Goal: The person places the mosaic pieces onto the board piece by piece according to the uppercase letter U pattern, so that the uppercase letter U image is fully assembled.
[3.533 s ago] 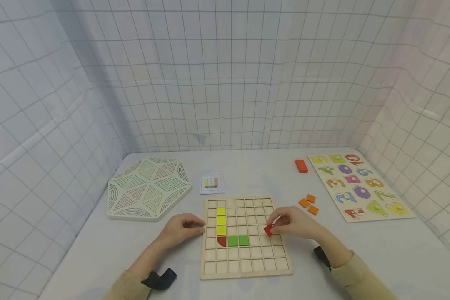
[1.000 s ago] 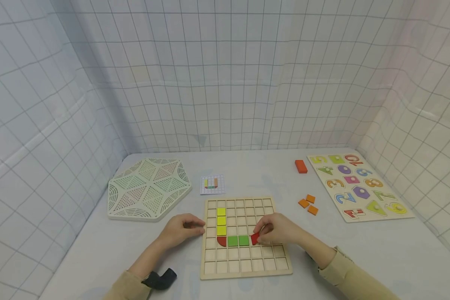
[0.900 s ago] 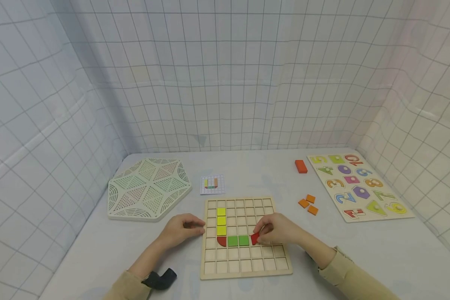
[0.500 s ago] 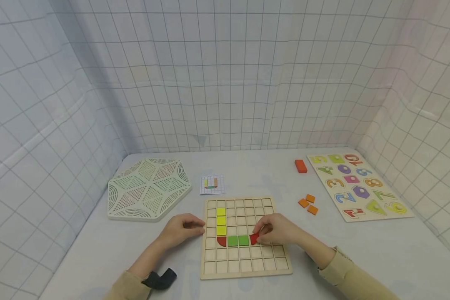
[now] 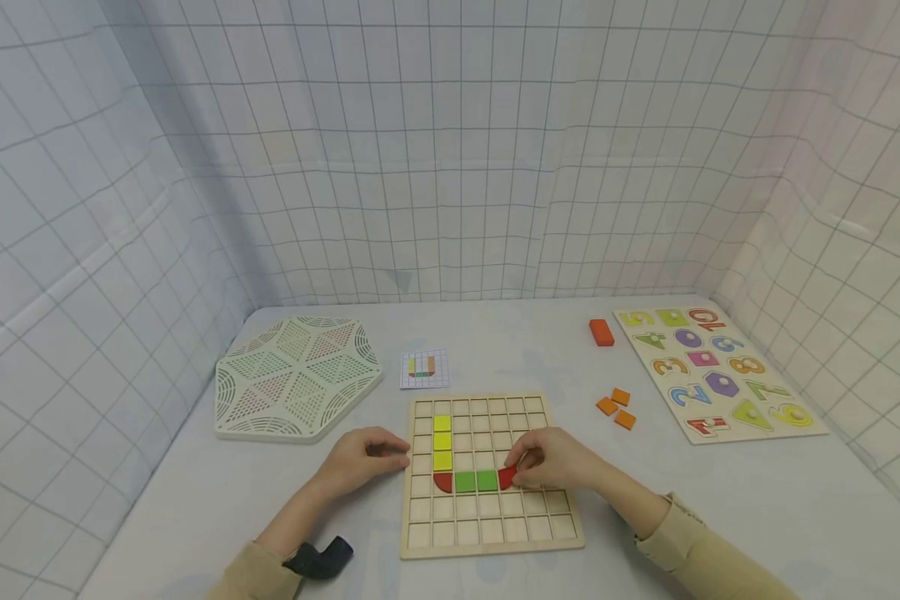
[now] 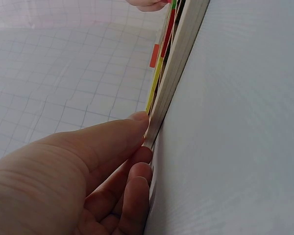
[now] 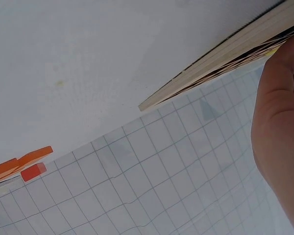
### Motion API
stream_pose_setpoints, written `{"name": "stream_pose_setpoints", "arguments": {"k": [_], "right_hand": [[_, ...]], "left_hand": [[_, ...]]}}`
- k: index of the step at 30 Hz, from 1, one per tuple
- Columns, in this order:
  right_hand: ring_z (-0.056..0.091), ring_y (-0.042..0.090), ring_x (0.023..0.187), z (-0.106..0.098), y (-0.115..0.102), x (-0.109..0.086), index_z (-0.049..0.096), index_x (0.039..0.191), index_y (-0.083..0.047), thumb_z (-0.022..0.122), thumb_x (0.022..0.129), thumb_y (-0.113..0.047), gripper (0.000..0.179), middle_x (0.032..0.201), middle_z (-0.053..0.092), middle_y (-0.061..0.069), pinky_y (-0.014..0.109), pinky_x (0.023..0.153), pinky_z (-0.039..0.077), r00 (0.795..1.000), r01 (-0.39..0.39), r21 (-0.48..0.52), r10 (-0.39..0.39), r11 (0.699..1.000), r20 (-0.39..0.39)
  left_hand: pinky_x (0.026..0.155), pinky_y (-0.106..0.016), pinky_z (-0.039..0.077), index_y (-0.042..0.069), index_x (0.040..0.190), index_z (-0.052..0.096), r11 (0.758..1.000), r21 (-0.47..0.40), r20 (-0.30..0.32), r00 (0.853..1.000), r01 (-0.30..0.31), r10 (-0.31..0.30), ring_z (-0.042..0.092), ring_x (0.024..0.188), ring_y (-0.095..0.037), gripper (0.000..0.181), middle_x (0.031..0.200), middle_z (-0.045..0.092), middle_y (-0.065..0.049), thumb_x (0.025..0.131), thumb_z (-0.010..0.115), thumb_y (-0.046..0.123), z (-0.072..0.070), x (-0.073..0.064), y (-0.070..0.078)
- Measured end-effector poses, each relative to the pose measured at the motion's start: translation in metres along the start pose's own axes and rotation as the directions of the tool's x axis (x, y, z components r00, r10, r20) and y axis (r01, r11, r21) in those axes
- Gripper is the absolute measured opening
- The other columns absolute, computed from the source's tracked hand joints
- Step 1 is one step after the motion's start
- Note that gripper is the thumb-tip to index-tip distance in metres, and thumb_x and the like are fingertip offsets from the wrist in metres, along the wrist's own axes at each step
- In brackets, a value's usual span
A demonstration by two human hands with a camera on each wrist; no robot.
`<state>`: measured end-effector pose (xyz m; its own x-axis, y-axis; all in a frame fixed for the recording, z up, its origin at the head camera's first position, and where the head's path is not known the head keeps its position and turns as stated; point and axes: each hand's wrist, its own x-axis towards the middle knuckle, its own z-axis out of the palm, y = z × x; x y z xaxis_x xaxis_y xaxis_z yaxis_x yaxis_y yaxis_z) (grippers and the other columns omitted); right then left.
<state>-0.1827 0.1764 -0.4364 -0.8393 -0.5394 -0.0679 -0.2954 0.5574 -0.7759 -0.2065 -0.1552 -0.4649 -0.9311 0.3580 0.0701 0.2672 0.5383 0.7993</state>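
My left hand (image 5: 363, 458) holds the left edge of the wooden grid board (image 5: 491, 550), thumb at the top rim and fingers curled at its side in the left wrist view. With thumb and forefinger my right hand (image 5: 558, 460) pinches a red quarter-round tile (image 5: 506, 477), partly hidden by the fingers, over the cell just right of the green tiles (image 5: 476, 482). A darker red quarter-round tile (image 5: 443, 482) lies in the cell left of the green ones. Above it runs a column of yellow tiles (image 5: 442, 442). The right wrist view shows the right hand (image 7: 281, 107) over the board.
Behind the board lies a pattern card (image 5: 424, 369). Orange square tiles (image 5: 625, 420) and a red-orange block (image 5: 602, 332) sit to the right, before a number puzzle board (image 5: 720, 375). A hexagonal pale-green board (image 5: 296, 375) lies at left.
My right hand has moved left across the board with the red tile, to beside the green tiles. In the last second the tile has turned slightly and shifted left. My left hand has stayed put.
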Motion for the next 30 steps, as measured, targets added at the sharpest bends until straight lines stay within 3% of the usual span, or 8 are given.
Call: {"name": "stream_pose_setpoints", "arguments": {"k": [30], "right_hand": [[0.059, 0.007, 0.07, 0.0004, -0.0013, -0.0005, 0.067, 0.089, -0.015, 0.074, 0.079, -0.011, 0.013, 0.076, 0.062, -0.009, 0.025, 0.066, 0.049, 1.0, 0.018, -0.043, -0.018, 0.999, 0.003]], "left_hand": [[0.069, -0.028, 0.041, 0.019, 0.093, 0.072, 1.0, 0.008, -0.001, 1.0, 0.014, -0.014, 0.051, 0.078, -0.015, 0.018, 0.087, 0.063, 0.007, 0.078, 0.076, 0.03, 0.001, 0.0004, 0.0004]]}}
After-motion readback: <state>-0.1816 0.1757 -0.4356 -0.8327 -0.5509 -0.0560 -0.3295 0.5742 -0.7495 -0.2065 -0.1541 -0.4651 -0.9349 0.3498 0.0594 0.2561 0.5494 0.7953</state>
